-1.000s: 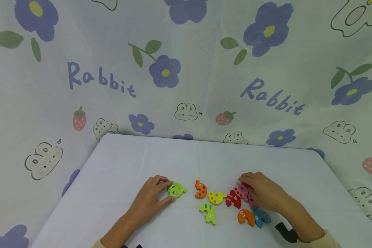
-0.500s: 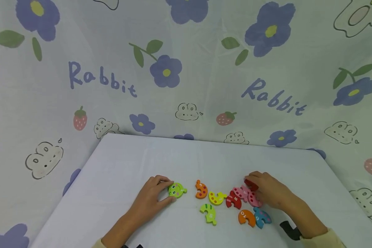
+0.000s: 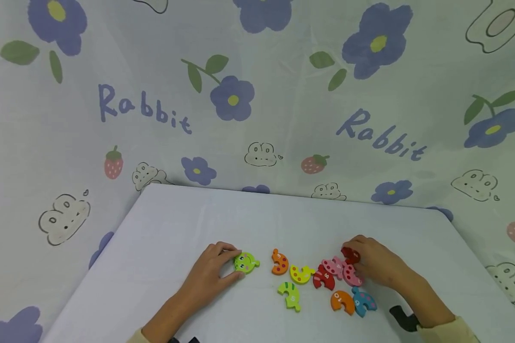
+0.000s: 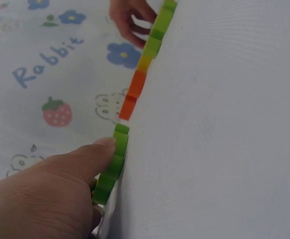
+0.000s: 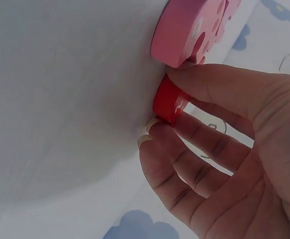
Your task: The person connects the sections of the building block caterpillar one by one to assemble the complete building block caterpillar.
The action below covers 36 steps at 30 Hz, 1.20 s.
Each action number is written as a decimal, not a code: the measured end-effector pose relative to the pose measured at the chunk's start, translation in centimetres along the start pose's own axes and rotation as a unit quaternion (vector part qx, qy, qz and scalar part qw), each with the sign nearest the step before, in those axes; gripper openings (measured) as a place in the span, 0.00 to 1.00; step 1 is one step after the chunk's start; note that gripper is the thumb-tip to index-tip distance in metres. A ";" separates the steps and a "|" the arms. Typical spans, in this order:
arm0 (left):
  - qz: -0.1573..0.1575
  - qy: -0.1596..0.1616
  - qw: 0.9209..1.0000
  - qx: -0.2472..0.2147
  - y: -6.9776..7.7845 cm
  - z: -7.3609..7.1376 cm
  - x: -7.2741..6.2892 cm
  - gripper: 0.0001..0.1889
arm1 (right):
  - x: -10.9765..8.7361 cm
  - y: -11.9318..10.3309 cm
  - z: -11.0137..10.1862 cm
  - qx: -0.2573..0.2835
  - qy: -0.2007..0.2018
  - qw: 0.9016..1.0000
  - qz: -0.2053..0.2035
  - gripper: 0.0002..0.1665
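On the white table, my left hand (image 3: 210,274) pinches a round green puzzle piece (image 3: 245,263) with a smiling face between thumb and fingers. In the left wrist view the thumb presses along the edge of that piece. My right hand (image 3: 377,262) pinches a dark red curved puzzle piece (image 3: 351,255), partly covered by its fingers. In the right wrist view this red piece (image 5: 169,102) sits between thumb and fingertips, close to the tabletop. Right beside it lie two pink puzzle pieces, one (image 3: 353,275) near the thumb and one (image 3: 333,267) farther left.
Between the hands lie an orange dotted piece (image 3: 280,263), a yellow dotted piece (image 3: 300,275), a green striped piece (image 3: 290,296) and a red striped piece (image 3: 324,277). Nearer the front are an orange piece (image 3: 342,302) and a blue piece (image 3: 364,302). A patterned cloth (image 3: 283,124) hangs behind the table.
My right hand has moved a little right, drawing the dark red piece along, and more of this piece and the pink one beside it shows. The left hand stays on the green face piece.
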<state>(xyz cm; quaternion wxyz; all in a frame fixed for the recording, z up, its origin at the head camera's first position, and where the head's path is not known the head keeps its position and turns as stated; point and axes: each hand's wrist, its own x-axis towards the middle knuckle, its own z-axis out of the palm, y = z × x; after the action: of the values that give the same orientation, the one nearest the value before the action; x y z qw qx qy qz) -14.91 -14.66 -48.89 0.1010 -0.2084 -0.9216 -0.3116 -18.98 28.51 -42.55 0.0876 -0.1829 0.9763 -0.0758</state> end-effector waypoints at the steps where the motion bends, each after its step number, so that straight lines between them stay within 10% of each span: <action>1: 0.001 0.000 1.000 0.001 0.0 0.0 0.0 0.28 | 0.0 0.0 -0.1 0.003 -0.001 1.000 0.002 0.32; 12: 0.009 0.004 1.000 0.017 -0.1 0.2 0.0 0.28 | 0.5 -0.8 -0.9 0.015 0.035 0.999 -0.011 0.36; 36: 0.000 0.002 1.000 0.016 0.1 0.0 0.1 0.28 | 3.9 -9.8 -3.2 0.026 0.035 0.995 -0.088 0.33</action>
<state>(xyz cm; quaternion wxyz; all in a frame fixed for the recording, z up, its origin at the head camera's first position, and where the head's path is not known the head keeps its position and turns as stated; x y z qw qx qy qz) -14.96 -14.53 -48.73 0.1058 -0.2065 -0.9262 -0.2971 -19.85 18.44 -38.23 0.0514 -0.2631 0.9565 -0.1146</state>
